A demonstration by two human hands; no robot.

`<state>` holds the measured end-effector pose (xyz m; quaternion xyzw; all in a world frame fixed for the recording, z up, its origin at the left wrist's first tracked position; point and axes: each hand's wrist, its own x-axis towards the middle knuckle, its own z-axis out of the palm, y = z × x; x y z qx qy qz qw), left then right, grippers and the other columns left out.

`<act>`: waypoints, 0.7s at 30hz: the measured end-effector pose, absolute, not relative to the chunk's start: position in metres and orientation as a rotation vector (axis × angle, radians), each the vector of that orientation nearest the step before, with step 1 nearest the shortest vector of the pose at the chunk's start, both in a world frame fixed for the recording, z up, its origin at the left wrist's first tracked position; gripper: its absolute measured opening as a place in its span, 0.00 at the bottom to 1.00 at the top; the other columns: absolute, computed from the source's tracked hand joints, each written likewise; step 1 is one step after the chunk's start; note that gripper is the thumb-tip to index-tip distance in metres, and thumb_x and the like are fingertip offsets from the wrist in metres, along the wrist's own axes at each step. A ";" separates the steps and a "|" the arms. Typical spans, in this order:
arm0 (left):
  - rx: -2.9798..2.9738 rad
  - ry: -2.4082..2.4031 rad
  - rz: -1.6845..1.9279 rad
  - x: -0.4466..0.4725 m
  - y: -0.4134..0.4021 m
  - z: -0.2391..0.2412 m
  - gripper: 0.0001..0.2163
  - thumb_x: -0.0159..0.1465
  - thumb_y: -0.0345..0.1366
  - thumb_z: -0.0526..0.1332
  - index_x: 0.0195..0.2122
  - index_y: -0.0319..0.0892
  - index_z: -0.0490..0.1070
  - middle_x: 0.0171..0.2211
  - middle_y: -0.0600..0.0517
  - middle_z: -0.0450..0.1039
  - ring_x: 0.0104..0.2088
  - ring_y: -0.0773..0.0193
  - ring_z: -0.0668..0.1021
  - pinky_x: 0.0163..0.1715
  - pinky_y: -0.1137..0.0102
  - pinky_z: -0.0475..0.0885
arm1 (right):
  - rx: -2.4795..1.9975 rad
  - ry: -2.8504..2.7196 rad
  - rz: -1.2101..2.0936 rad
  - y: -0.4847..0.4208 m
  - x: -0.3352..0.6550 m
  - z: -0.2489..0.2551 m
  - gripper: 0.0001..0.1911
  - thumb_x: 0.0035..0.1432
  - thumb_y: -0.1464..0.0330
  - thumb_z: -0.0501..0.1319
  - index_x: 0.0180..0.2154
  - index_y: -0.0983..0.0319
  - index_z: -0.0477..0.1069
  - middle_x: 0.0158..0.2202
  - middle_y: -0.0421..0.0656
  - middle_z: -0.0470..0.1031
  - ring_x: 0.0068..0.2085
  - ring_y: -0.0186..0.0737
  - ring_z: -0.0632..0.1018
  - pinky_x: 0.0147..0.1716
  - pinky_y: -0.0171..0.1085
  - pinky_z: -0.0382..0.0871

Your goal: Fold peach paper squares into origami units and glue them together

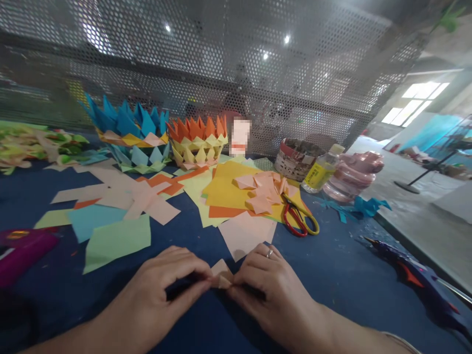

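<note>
My left hand (162,290) and my right hand (271,287) meet over the dark blue tabletop (332,275) near its front edge. Both pinch a small folded piece of peach paper (221,274) between their fingertips. A ring shows on my right hand. Just beyond lies a flat peach sheet (247,233). A pile of small folded peach pieces (263,191) rests on yellow paper (228,189) further back.
Red and yellow scissors (300,216) lie right of the pile. Loose coloured sheets (114,216) spread left. A blue paper basket (129,130), an orange and yellow one (199,140), a woven basket (297,157), a glue bottle (320,169), a pink container (354,174) and a glue gun (416,275) stand around.
</note>
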<state>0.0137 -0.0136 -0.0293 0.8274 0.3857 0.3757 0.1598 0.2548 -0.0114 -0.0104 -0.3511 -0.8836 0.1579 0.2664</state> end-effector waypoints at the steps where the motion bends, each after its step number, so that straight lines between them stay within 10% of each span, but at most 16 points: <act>1: 2.323 1.157 1.050 0.014 -0.013 -0.030 0.07 0.71 0.39 0.62 0.35 0.51 0.77 0.28 0.62 0.79 0.28 0.70 0.81 0.31 0.78 0.74 | -0.988 -2.357 0.464 -0.010 0.254 -0.010 0.12 0.68 0.68 0.67 0.30 0.60 0.74 0.28 0.36 0.76 0.32 0.36 0.73 0.39 0.38 0.61; 21: 2.455 1.382 1.030 0.020 -0.008 -0.049 0.12 0.74 0.47 0.56 0.39 0.50 0.75 0.25 0.57 0.75 0.26 0.60 0.78 0.27 0.67 0.72 | -1.292 -2.294 0.533 -0.009 0.245 -0.014 0.15 0.59 0.74 0.67 0.25 0.60 0.64 0.27 0.34 0.71 0.32 0.36 0.70 0.40 0.40 0.56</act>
